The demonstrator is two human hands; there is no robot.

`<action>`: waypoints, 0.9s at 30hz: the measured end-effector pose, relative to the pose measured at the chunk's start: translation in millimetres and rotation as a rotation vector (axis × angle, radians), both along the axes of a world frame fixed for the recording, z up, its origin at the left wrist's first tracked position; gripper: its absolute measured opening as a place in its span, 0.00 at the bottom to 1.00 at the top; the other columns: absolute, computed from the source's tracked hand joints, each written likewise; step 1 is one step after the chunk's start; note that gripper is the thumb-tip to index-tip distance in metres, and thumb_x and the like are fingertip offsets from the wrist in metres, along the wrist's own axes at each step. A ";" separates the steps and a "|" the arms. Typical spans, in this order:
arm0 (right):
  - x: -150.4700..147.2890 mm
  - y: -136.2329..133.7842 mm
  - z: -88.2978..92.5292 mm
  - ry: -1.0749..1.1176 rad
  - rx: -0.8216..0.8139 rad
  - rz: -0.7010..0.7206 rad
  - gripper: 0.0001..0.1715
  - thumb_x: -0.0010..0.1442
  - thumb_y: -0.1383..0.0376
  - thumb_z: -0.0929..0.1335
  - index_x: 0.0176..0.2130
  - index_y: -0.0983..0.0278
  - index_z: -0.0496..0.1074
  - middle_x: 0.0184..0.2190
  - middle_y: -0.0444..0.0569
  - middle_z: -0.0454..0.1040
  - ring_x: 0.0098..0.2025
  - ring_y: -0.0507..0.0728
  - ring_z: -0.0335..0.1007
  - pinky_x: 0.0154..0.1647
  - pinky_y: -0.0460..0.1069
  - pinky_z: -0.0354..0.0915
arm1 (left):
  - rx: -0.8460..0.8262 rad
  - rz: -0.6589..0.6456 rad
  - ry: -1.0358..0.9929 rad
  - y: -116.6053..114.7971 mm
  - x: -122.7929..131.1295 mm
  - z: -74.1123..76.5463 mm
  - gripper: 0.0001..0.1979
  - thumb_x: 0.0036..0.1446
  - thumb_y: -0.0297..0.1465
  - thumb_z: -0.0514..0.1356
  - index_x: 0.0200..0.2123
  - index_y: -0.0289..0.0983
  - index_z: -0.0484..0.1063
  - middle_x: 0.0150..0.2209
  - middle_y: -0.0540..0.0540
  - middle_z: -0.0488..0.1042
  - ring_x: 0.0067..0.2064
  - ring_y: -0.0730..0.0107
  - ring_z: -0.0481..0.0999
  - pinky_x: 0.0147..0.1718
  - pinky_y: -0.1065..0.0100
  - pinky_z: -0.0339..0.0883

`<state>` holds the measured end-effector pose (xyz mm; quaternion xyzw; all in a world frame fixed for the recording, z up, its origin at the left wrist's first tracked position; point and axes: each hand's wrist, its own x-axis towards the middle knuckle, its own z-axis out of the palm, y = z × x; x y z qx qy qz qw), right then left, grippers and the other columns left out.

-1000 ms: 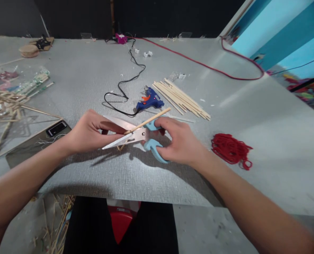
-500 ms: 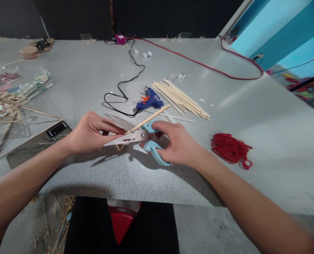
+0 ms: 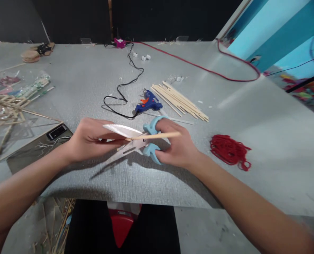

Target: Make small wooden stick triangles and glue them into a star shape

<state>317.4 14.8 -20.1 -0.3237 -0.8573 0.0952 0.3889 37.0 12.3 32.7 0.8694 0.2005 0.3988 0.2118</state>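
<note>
My left hand [image 3: 92, 139] is closed on one end of a thin wooden stick [image 3: 159, 135], which runs level to the right between the blades of the scissors [image 3: 131, 139]. My right hand [image 3: 176, 144] grips the light-blue scissor handles, with the silver blades spread apart around the stick, just above the grey table [image 3: 157, 183]. The stick's free end reaches past my right hand's fingers.
A blue glue gun [image 3: 149, 102] with a black cord lies behind my hands, beside a bundle of wooden sticks [image 3: 179, 100]. Red yarn [image 3: 229, 151] sits to the right. A phone [image 3: 56, 131] and a stick frame [image 3: 5, 116] lie at the left. A red cable [image 3: 199, 65] crosses the back.
The scissor blades have spread wider and tilted. The stick has swung from slanting up-right to lying level, and both hands have shifted slightly toward me.
</note>
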 end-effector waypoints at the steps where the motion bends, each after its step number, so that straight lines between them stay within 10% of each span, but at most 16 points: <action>1: 1.1 0.5 -0.2 0.000 0.030 0.010 0.16 0.52 0.64 0.72 0.42 0.58 0.69 0.37 0.49 0.77 0.39 0.61 0.73 0.42 0.55 0.69 | 0.033 -0.003 0.018 -1.9 0.5 2.1 0.06 0.65 0.28 0.69 0.42 0.42 0.87 0.32 0.45 0.84 0.32 0.71 0.83 0.32 0.73 0.74; 18: 0.9 0.8 -4.0 0.050 0.233 0.040 0.16 0.53 0.63 0.73 0.43 0.59 0.71 0.32 0.47 0.74 0.33 0.59 0.71 0.35 0.53 0.68 | -0.098 -0.019 0.103 -12.3 0.2 7.3 0.05 0.67 0.31 0.66 0.37 0.44 0.83 0.30 0.44 0.80 0.39 0.63 0.85 0.39 0.67 0.76; 27: -4.6 -10.3 4.6 0.077 0.089 0.025 0.09 0.54 0.67 0.71 0.37 0.58 0.69 0.29 0.44 0.73 0.29 0.56 0.70 0.31 0.51 0.66 | 0.153 -0.115 -0.008 -9.0 5.9 6.0 0.04 0.64 0.21 0.68 0.41 0.32 0.82 0.30 0.42 0.81 0.35 0.68 0.82 0.35 0.72 0.75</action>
